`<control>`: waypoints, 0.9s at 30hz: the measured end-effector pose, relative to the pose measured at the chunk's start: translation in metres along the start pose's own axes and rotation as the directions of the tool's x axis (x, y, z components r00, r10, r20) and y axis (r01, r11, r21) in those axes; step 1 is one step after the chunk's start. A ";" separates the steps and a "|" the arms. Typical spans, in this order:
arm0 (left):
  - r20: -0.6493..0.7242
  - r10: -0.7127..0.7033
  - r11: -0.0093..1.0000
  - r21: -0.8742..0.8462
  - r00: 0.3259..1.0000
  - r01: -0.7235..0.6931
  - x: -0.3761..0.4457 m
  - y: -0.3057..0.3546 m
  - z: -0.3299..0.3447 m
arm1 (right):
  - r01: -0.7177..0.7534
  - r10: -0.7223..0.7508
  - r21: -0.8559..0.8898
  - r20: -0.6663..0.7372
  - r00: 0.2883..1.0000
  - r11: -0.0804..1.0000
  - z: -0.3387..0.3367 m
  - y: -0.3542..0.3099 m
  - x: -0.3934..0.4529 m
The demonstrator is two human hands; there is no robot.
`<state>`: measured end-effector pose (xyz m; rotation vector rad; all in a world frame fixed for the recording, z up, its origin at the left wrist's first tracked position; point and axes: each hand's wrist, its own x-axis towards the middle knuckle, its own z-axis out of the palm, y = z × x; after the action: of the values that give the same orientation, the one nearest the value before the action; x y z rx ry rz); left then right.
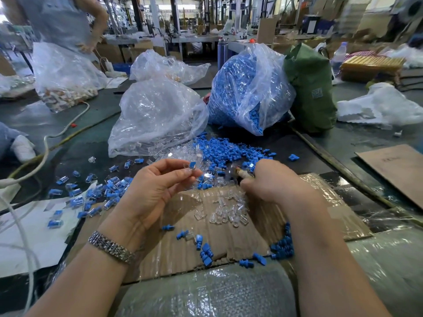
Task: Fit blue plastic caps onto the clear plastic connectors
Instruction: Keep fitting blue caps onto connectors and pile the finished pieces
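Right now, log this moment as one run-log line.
left hand: pinches capped connector | right hand: reaching into loose blue caps | clear connectors: on cardboard

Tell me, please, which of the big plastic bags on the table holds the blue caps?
The bag of blue caps, standing right of centre against the green sack. It is packed blue, while the clear bag beside it looks nearly empty.

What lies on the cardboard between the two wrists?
In the head view, a cluster of loose clear connectors lies on the cardboard between the left wrist and right wrist, with a few blue caps nearer the camera.
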<state>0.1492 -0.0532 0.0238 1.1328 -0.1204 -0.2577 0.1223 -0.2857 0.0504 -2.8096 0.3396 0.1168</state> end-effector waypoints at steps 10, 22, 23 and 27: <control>-0.050 0.027 0.999 -0.027 0.998 -0.029 -0.002 0.002 0.003 | 0.155 -0.165 0.199 0.037 0.986 0.968 -0.005 -0.004 -0.001; -0.006 0.133 0.991 0.012 0.991 -0.133 0.003 0.004 -0.001 | 0.276 -0.472 0.552 0.249 0.846 0.787 -0.007 -0.024 -0.024; -0.002 0.141 0.990 0.025 0.990 -0.140 0.003 0.004 -0.001 | 0.281 -0.479 0.555 0.250 0.841 0.783 -0.007 -0.025 -0.024; 0.005 0.199 0.973 0.121 0.980 -0.198 0.000 0.003 0.001 | 0.293 -0.492 0.557 0.248 0.835 0.777 -0.005 -0.027 -0.024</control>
<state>0.1494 -0.0532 0.0274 1.2324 -0.2441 -0.0682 0.1061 -0.2573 0.0653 -2.2051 -0.2961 0.4098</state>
